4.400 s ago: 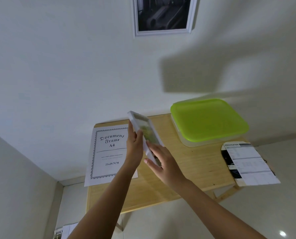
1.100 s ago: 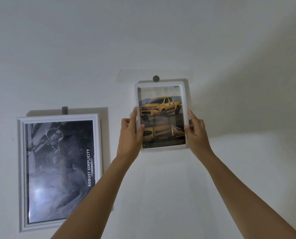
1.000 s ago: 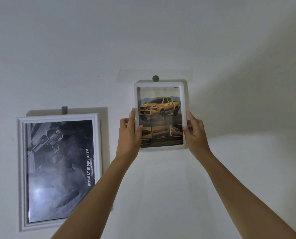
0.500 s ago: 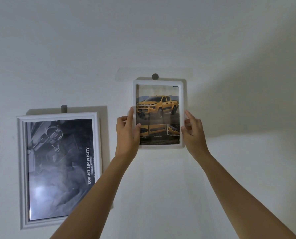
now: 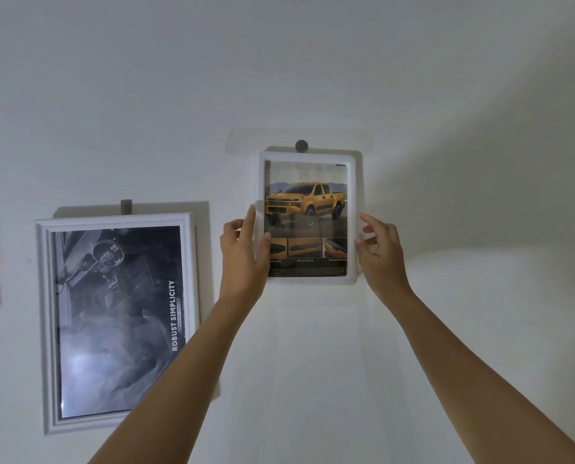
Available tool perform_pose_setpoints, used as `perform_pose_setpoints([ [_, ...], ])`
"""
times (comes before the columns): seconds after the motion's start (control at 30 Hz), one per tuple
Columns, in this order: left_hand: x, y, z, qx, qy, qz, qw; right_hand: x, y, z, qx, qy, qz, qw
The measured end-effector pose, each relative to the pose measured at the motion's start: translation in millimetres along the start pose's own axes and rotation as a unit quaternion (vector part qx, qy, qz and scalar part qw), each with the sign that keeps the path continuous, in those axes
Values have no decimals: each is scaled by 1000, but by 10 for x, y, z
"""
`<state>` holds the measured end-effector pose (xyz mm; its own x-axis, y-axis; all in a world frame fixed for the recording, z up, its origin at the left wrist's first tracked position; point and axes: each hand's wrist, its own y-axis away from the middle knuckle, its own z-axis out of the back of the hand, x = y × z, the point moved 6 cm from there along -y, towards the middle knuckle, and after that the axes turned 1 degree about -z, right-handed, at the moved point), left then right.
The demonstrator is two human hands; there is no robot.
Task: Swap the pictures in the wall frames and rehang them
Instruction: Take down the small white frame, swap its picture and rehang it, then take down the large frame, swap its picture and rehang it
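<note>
The small frame (image 5: pixel 307 217) with the truck picture sits just below the wall hook (image 5: pixel 301 145). The left hand (image 5: pixel 244 252) pinches its left edge; the right hand (image 5: pixel 379 249) is loosened beside its right edge. It seems light, stiff and breakable, best held by both side rails.

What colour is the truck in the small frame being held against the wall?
Orange-yellow with black trim, clearest in the head view: the truck fills the small frame.

Dim, greyish indoor light. A brighter patch falls on the wall (image 5: pixel 480 296) at lower right; shadows edge both frames. Glare whitens the large frame (image 5: pixel 118 323) at lower left. Wide-angle distortion bends the edges.
</note>
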<state>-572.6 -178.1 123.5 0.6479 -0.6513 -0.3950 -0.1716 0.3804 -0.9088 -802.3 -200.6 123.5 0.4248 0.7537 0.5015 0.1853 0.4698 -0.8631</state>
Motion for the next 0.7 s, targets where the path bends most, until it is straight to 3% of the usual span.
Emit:
perform_pose_setpoints([
  [0.2, 6, 161, 605, -38, -108, -48, 992, 455, 220, -146, -11, 37, 98, 994],
  [0.33, 325, 361, 1110, -31, -207, -40, 977, 742, 595, -660, 60, 35, 132, 989],
  [0.47, 834, 609, 1673, -57, -263, 26, 963, 876, 1130, -1315, 138, 42, 142, 979],
  [0.6, 1372, 862, 2174, -75, -244, 121, 959, 825, 1559, -1787, 141, 19, 81, 987],
  [0.7, 1659, 1015, 2320, -49, -182, 152, 970, 748, 1718, -1960, 86, -41, 2, 995],
])
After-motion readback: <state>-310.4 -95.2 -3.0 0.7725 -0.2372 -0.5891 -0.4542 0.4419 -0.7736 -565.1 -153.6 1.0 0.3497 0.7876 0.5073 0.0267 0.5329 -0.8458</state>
